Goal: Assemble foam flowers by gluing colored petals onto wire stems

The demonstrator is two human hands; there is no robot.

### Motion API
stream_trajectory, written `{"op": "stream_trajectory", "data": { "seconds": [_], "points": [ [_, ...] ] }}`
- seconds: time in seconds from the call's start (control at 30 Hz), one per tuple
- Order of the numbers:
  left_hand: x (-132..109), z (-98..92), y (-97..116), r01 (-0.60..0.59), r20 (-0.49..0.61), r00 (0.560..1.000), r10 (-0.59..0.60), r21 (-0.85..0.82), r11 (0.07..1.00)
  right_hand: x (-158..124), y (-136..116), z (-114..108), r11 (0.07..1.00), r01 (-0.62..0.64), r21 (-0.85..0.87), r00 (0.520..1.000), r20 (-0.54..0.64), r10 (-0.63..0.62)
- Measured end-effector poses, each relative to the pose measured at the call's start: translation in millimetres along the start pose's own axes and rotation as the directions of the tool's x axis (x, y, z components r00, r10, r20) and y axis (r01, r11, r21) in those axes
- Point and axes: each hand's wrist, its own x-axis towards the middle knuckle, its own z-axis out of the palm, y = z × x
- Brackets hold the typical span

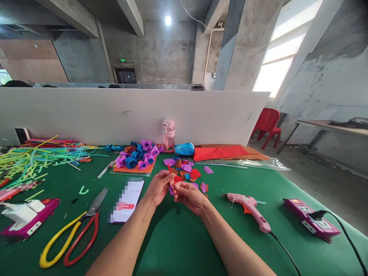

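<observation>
My left hand (159, 187) is closed, thumb against fingers, around a thin red paper roll (169, 168) whose tip points up. A red paper petal (178, 179) sits between the two hands, with the thumb and fingers of my right hand (190, 195) pinched on its near edge. Whether roll and petal are joined is hidden by my fingers. Just beyond my hands lie loose purple, brown, blue and red paper petals (186, 168). To the right, a pink glue gun (247, 207) rests on its side, its nozzle toward my right hand.
Large scissors (92, 212) and a phone (128, 201) lie left on the green table (172, 245). Finished paper flowers (138, 155), a pink bottle (168, 134) and red paper sheets (218, 152) stand along the white partition (129, 111). Purple power strips (312, 220) sit at both sides.
</observation>
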Motion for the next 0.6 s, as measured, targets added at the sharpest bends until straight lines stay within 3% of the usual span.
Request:
{"op": "stream_trajectory", "data": {
  "seconds": [0.27, 0.47, 0.6],
  "points": [
    [-0.2, -1.7, 0.1, -0.004, 0.023, 1.0, 0.005, -0.018, 1.0, -3.6, -3.8, 1.9, 0.995, 0.009, -0.096, 1.0, -0.006, -0.01],
    [1.4, -1.3, -0.4, 0.096, 0.064, 0.994, -0.094, -0.038, 0.995, -2.0, -2.6, 0.8, 1.0, 0.005, 0.011, 1.0, -0.01, -0.004],
    [4.4, -3.0, -1.3, 0.1, 0.038, 0.995, -0.097, -0.091, 0.991, 0.0, -2.0, -2.1, 0.997, 0.012, 0.081, 1.0, -0.015, -0.011]
  ]
}}
